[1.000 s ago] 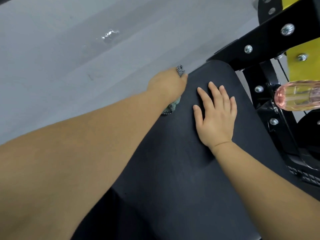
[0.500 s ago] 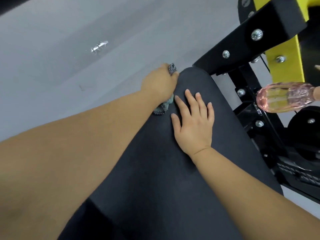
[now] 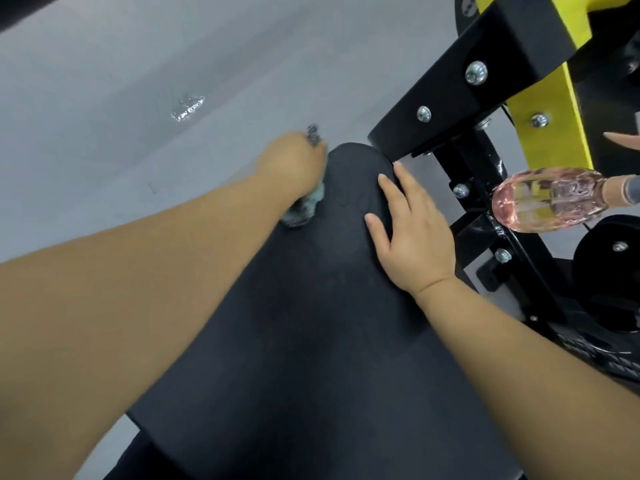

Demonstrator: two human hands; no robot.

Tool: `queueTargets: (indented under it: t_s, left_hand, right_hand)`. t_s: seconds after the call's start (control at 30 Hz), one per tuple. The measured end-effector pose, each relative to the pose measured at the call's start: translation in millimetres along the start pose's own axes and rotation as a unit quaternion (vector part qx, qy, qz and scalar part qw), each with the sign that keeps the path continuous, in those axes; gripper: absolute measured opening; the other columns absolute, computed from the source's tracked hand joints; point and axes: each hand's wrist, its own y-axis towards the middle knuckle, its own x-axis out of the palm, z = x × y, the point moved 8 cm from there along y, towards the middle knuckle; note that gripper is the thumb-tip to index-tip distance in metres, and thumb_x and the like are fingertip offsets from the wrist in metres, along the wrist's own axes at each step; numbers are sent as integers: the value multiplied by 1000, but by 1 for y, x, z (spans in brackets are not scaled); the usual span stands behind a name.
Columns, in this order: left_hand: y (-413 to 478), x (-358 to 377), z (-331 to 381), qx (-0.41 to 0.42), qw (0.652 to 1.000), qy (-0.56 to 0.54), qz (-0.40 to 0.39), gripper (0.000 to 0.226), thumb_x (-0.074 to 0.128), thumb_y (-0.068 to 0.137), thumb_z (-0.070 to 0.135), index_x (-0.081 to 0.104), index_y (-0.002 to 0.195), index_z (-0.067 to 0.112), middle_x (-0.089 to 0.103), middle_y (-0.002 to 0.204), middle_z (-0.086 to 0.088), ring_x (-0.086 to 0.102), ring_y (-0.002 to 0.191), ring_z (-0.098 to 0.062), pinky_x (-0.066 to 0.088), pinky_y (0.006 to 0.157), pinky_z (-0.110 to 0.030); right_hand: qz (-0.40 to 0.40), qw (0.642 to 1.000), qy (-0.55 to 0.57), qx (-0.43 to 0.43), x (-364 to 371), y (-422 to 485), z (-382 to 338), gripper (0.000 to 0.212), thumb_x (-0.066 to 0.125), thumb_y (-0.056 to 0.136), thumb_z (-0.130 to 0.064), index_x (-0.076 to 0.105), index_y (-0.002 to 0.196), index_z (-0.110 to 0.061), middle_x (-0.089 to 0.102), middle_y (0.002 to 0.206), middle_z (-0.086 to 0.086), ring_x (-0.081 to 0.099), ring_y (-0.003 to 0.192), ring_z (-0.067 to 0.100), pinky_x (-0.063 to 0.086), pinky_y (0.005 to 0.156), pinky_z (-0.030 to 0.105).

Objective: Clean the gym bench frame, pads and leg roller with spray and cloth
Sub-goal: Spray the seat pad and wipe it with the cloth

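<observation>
A long black bench pad [image 3: 322, 323] runs from the bottom of the head view up to its rounded far end. My left hand [image 3: 292, 168] grips a crumpled pale green cloth [image 3: 303, 211] against the pad's left edge near that end; most of the cloth is hidden under the hand. My right hand [image 3: 412, 233] rests flat on the pad's right edge with straight fingers. A pink clear spray bottle [image 3: 550, 204] lies sideways at the right, by the black and yellow bench frame [image 3: 485, 84].
Grey floor [image 3: 138, 81] with a small wet patch [image 3: 187, 107] fills the upper left. Bolted black brackets and a yellow upright crowd the upper right. Another person's fingers [image 3: 621, 140] show at the right edge by the bottle. A black round part [image 3: 609, 271] sits lower right.
My right hand slid from the middle of the pad to its right edge. My left hand with the cloth stayed at the left edge. The view shifted, so the pad's far end looks narrower.
</observation>
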Motion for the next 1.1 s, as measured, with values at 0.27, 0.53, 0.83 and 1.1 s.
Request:
queueTargets:
  t_s: [0.27,0.53,0.83,1.1]
  left_hand:
    - [14,8,21,39,999,27,-21,44,33,100,33,58,109,-2,60,117,-23,54,109,-34,39,83,-30]
    - [13,4,17,-4,998,39,-53,45,33,100,30,56,115,-6,57,122,-23,53,113,-36,35,76,-28]
    - [20,8,21,30,996,62,-60,42,30,101,34,56,104,1,58,103,-23,52,108,-33,36,79,-31]
    - [24,21,51,89,985,142,-46,50,27,101,39,58,105,0,59,115,-20,53,109,-33,36,80,-31]
  right_hand:
    - [23,1000,17,-7,-2,-1,1,57,35,92,-46,43,139,-16,35,150,6,41,131,24,40,100,37]
    - [27,1000,15,-4,-2,0,0,56,35,91,-45,44,138,-15,37,148,9,43,130,27,42,99,39]
    - [43,999,14,-7,-5,-1,-1,55,37,91,-44,46,137,-15,39,147,9,45,127,28,43,97,40]
    - [72,997,37,-16,-7,-4,-2,52,41,92,-39,46,136,-12,40,146,11,44,128,30,42,101,42]
